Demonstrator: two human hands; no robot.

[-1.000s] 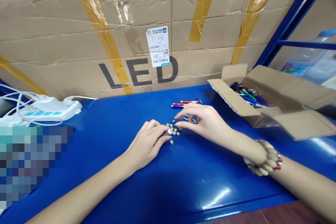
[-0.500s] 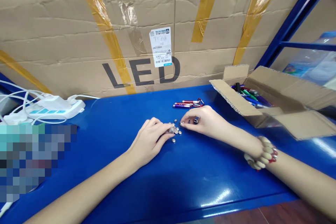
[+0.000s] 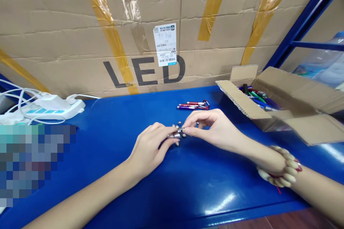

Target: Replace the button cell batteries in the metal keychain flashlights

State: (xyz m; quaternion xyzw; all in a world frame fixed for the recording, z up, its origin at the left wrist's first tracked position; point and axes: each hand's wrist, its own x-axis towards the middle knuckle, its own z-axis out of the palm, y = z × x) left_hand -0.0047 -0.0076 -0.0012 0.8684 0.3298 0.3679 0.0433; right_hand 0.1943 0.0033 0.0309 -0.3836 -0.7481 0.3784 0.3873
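Note:
My left hand (image 3: 152, 143) is closed on a small silver penlight tube (image 3: 174, 135), held low over the blue table with its end toward the right. My right hand (image 3: 212, 127) pinches a small silver button cell (image 3: 182, 130) between thumb and forefinger, close against that end; the fingertips partly cover it. A small bright piece (image 3: 198, 123) shows by the curled fingers of this hand, too little of it to name. Several loose button cells (image 3: 177, 144) lie on the table around the tube. Beyond the hands lie red and purple penlights (image 3: 188, 107) with carabiner clips.
An open cardboard box (image 3: 242, 102) holding many coloured penlights stands at the right. At the left are a white power strip (image 3: 70, 111) with cables and a blurred-out patch. A big taped carton (image 3: 145, 43) marked LED forms the back, and a blue metal frame (image 3: 298, 25) rises at right.
My right hand has moved left, bringing the button cell to the end of the tube. The tube in my left hand now lies more level, with its printed side showing.

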